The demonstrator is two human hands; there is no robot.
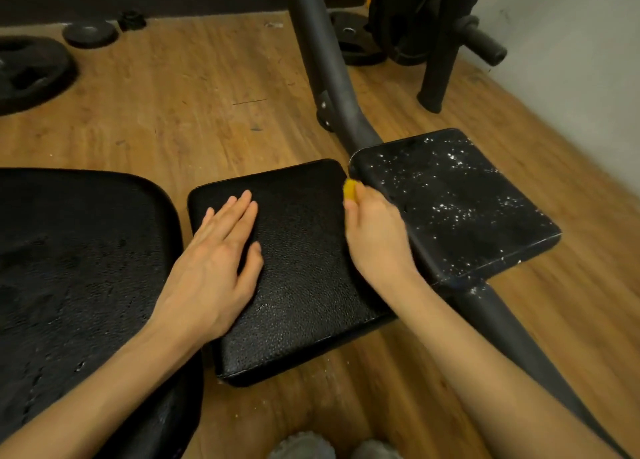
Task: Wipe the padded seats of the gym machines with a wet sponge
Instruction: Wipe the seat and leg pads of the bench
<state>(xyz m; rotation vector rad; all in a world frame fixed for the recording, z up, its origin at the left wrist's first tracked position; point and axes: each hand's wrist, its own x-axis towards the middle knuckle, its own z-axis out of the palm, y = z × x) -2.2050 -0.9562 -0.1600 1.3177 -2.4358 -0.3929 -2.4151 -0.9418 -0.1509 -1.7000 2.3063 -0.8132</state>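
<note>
Two grey shoes (334, 446) are showing at the bottom edge, standing on the wood floor (194, 112). The left hand (214, 264) is lying flat on the middle pad (304, 285), fingers straight and close together, palm pressing the textured black surface. The right hand (375, 237) is gripping a yellow sponge (349, 188), fingers curled round it so that only its tip is showing; the sponge is touching the gap where the middle pad is meeting the right pad (453, 199). White flecks are covering the right pad. A larger seat (76, 268) is sitting just left of the middle pad, apart from it. The frame tube (322, 60) is rising behind the pads. Weight plates (31, 71) are lying on the floor far left, and more are hanging on a rack (436, 26) far right.
</note>
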